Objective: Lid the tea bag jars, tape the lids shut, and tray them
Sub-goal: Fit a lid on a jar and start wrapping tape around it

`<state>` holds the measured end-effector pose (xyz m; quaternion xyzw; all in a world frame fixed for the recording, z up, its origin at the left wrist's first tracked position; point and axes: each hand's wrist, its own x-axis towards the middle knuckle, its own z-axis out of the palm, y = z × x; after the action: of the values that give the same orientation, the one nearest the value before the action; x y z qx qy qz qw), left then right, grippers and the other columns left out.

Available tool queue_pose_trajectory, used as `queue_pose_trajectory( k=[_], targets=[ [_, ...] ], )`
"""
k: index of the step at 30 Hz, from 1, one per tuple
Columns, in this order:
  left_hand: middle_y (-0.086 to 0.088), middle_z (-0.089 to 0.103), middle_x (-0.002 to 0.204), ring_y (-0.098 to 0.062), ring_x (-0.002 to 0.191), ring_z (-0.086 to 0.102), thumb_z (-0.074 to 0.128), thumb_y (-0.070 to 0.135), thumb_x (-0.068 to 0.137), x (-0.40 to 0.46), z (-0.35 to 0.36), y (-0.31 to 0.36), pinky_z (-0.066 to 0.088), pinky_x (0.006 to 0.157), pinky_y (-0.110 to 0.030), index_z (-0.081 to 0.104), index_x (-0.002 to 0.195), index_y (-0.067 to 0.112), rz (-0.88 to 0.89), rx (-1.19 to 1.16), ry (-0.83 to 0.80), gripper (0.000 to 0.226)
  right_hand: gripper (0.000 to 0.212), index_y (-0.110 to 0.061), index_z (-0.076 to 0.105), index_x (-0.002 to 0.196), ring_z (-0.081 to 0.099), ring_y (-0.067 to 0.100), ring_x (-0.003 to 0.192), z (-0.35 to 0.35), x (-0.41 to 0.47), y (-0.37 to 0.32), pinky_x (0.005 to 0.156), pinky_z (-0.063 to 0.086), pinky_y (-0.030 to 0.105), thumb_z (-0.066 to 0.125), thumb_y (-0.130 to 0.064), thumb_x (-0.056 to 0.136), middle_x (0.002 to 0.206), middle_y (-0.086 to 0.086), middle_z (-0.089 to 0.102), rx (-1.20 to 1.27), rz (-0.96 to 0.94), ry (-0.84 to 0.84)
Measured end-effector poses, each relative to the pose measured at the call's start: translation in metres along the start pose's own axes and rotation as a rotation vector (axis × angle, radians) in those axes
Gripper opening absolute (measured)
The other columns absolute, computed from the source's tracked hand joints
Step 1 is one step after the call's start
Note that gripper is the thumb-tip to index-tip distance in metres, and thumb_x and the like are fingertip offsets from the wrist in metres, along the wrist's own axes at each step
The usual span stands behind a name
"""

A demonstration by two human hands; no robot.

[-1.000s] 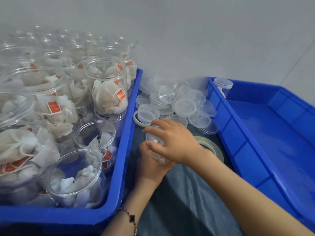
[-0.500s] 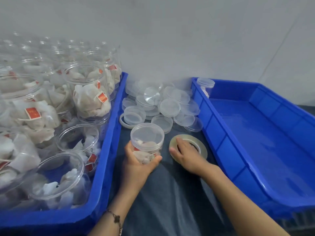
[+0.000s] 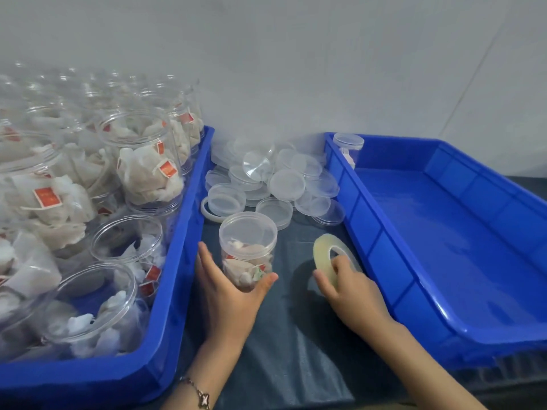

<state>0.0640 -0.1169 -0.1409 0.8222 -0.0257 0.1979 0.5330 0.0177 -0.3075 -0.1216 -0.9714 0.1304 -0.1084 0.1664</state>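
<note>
Lidded jar [image 3: 248, 250] of tea bags stands upright on the dark cloth [image 3: 296, 335], between the two blue trays. Clear lid seated on top; white bags and a red tag visible through the wall.

Left hand [image 3: 229, 294]: cupped round the lower part of the jar, fingers on its left side, thumb on its right. Grip on the jar, base on the cloth. Bracelet [image 3: 196, 392] on the left wrist.

Right hand [image 3: 349, 288]: pinches the roll of clear tape [image 3: 330, 260] by its near edge, thumb on the outer face, a finger through the core. Roll is tilted up on edge, near side raised, just right of the jar and not touching it.

Behind the jar: loose pile of clear lids [image 3: 275, 182] on the cloth against the wall, some rim up, some rim down. A white ring [image 3: 207, 213] lies at the pile's left front edge.

Left tray [image 3: 183, 261]: packed with open, unlidded jars [image 3: 142, 167] of tea bags, stacked at least two high.

Right tray [image 3: 379, 232]: one lidded jar [image 3: 348, 149] in the far left corner; the rest of the floor shows bare blue.
</note>
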Motion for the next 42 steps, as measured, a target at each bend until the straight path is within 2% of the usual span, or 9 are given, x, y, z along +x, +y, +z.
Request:
queue_pose_trajectory(
  k=[3,5,10,19,26,29,35,39,42],
  targets=[
    [-0.021,0.057,0.116,-0.031,0.108,0.051,0.057,0.048,0.085,-0.02,-0.001,0.006,0.041,0.091,-0.044,0.048,0.122,-0.001,0.473,0.096,0.212,0.062,0.038,-0.027,0.044,0.085,0.053,0.009,0.063,-0.02,-0.019,-0.007,0.057,0.041,0.031,0.037,-0.064,0.079,0.078,-0.009,0.059,0.3,0.054,-0.001],
    [-0.005,0.065,0.105,-0.018,0.1,0.055,0.053,0.036,0.091,-0.029,0.001,0.017,0.045,0.085,-0.038,0.062,0.112,0.009,0.573,-0.028,0.057,0.036,0.036,-0.031,0.044,0.081,0.052,0.006,0.057,-0.027,-0.032,-0.014,0.052,0.038,0.024,0.038,-0.067,0.075,0.067,-0.01,0.057,0.353,0.001,-0.024],
    [0.017,0.065,0.101,-0.001,0.089,0.063,0.065,0.032,0.082,-0.033,0.0,0.047,0.051,0.083,-0.024,0.062,0.115,0.025,0.237,-0.315,-0.342,0.035,0.047,-0.032,0.047,0.081,0.049,0.003,0.048,-0.035,-0.047,-0.031,0.047,0.03,0.016,0.036,-0.076,0.068,0.054,-0.017,0.055,0.473,-0.064,-0.061],
    [0.012,0.067,0.074,-0.003,0.07,0.06,0.074,0.011,0.079,-0.025,-0.009,0.047,0.048,0.066,-0.017,0.073,0.08,0.018,0.25,-0.268,-0.235,0.007,0.047,-0.031,0.047,0.082,0.047,0.003,0.05,-0.033,-0.05,-0.037,0.05,0.031,0.019,0.036,-0.075,0.069,0.056,-0.019,0.055,0.443,-0.074,-0.119],
    [0.004,0.059,0.076,-0.008,0.07,0.055,0.053,0.03,0.084,-0.021,-0.028,0.04,0.043,0.064,-0.013,0.057,0.079,0.027,0.259,-0.242,0.09,0.008,0.06,-0.021,0.049,0.073,0.05,0.014,0.058,-0.039,-0.046,-0.028,0.059,0.039,0.03,0.034,-0.079,0.072,0.06,-0.004,0.053,0.128,-0.257,-0.291],
    [0.003,0.058,0.076,-0.01,0.069,0.054,0.052,0.032,0.086,-0.016,-0.033,0.035,0.043,0.065,-0.017,0.048,0.079,0.036,0.136,-0.31,0.216,0.008,0.062,-0.023,0.039,0.063,0.045,0.013,0.056,-0.047,-0.04,-0.024,0.059,0.035,0.031,0.017,-0.081,0.066,0.053,-0.005,0.044,0.064,-0.213,-0.213],
    [0.006,0.058,0.08,0.001,0.072,0.054,0.058,0.01,0.091,-0.012,-0.016,0.03,0.04,0.068,-0.008,0.05,0.08,0.029,-0.029,-0.374,0.238,0.023,0.058,-0.024,0.051,0.073,0.051,0.031,0.06,-0.051,-0.023,-0.033,0.052,0.028,0.033,0.021,-0.073,0.072,0.05,-0.006,0.042,-0.134,-0.1,0.15],
    [0.009,0.057,0.079,0.003,0.07,0.053,0.057,0.01,0.091,-0.009,-0.007,0.025,0.039,0.067,-0.008,0.049,0.079,0.029,-0.078,-0.37,0.242,0.024,0.039,-0.027,0.034,0.072,0.035,0.025,0.054,-0.049,-0.013,-0.036,0.045,0.018,0.028,0.033,-0.065,0.077,0.047,-0.013,0.027,-0.153,-0.091,0.169],
    [0.009,0.058,0.08,0.004,0.071,0.052,0.056,0.012,0.091,-0.009,-0.002,0.021,0.039,0.067,-0.009,0.05,0.081,0.024,-0.099,-0.359,0.231,0.017,0.044,-0.023,0.047,0.073,0.036,0.026,0.055,-0.044,-0.007,-0.033,0.047,0.021,0.029,0.033,-0.065,0.077,0.048,-0.012,0.029,-0.173,-0.072,0.179]
  ],
)
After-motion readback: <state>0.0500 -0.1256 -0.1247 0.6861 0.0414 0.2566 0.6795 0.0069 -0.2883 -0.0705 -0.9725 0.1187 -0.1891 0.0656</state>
